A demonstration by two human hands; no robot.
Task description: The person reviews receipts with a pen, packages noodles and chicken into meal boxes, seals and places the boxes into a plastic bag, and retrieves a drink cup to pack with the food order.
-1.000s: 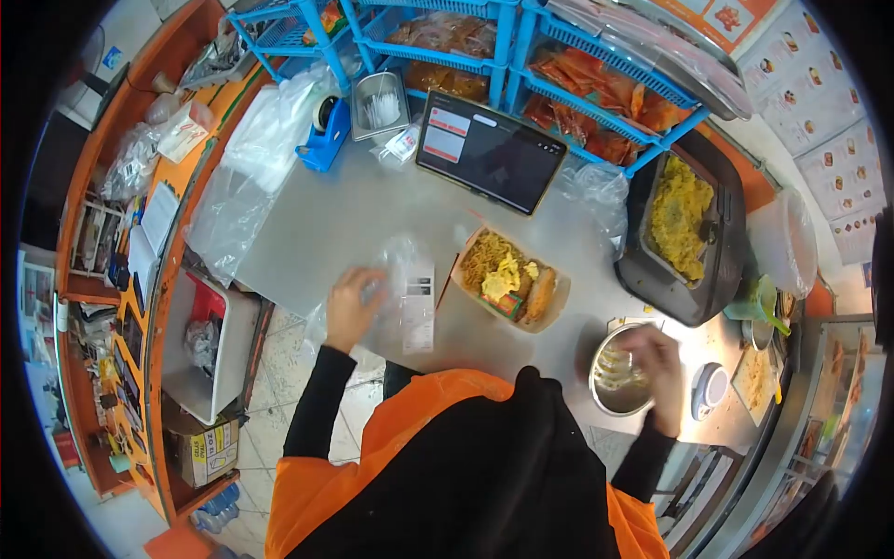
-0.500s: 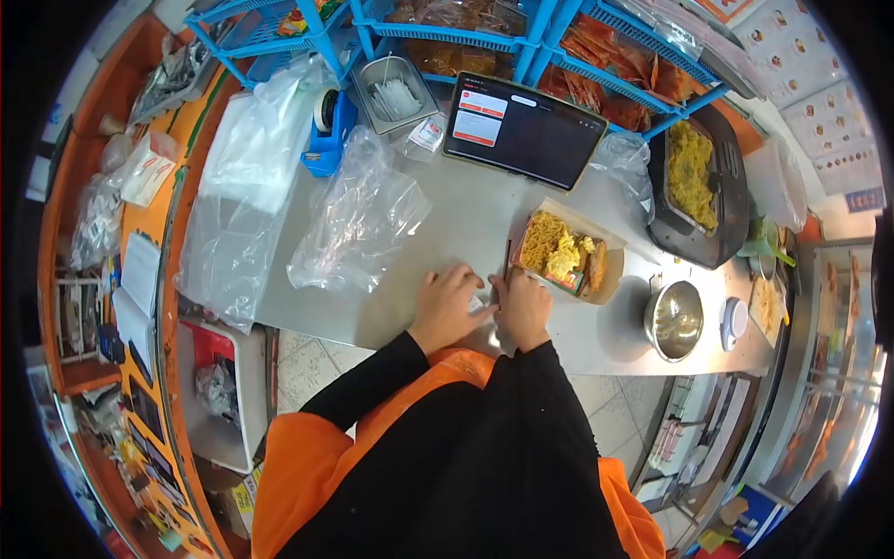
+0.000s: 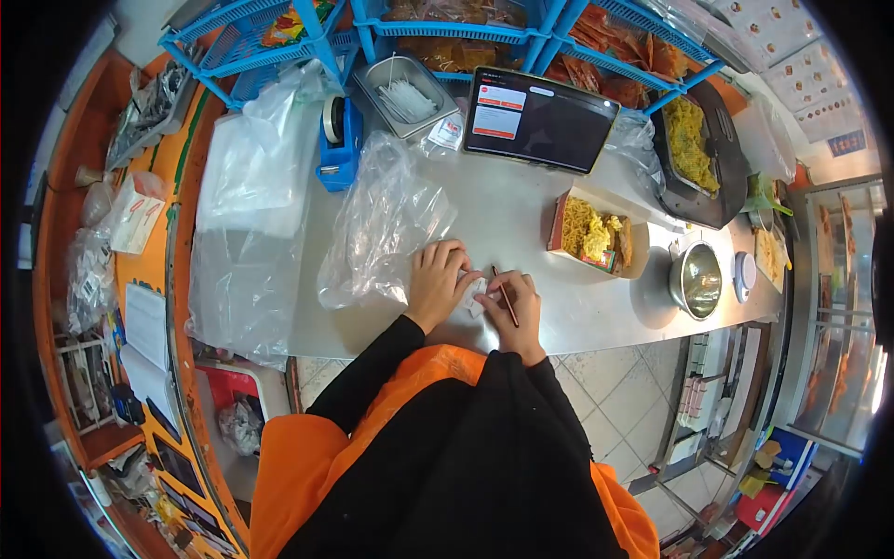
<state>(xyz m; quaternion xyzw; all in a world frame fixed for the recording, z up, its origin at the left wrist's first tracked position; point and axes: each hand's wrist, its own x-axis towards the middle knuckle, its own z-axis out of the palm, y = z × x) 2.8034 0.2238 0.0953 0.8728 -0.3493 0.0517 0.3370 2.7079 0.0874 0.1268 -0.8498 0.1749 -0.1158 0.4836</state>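
My right hand (image 3: 515, 312) is closed around a thin dark pencil or pen (image 3: 504, 293), slanted across the fingers. Under the fingertips of both hands lies a small white slip of paper (image 3: 476, 297) at the counter's front edge. My left hand (image 3: 436, 285) has its fingers bent, with the thumb pressing on the slip's left side. To the right stands an open food box (image 3: 561, 222) of yellow noodles, egg and a fried piece. Just left of my left hand is a crumpled clear plastic bag (image 3: 372, 233); part of the slip is hidden by my fingers.
A tablet (image 3: 540, 121) leans at the back, beside a metal tin (image 3: 400, 93) and a blue tape dispenser (image 3: 341, 149). Stacked blue racks (image 3: 447, 33) rise behind. A steel bowl (image 3: 697, 279) and a black tray of yellow food (image 3: 691, 149) are at right.
My hands have shifted slightly apart, exposing more of the white slip. The pencil or pen now slants across my right hand instead of standing near upright. The whole view has turned a little.
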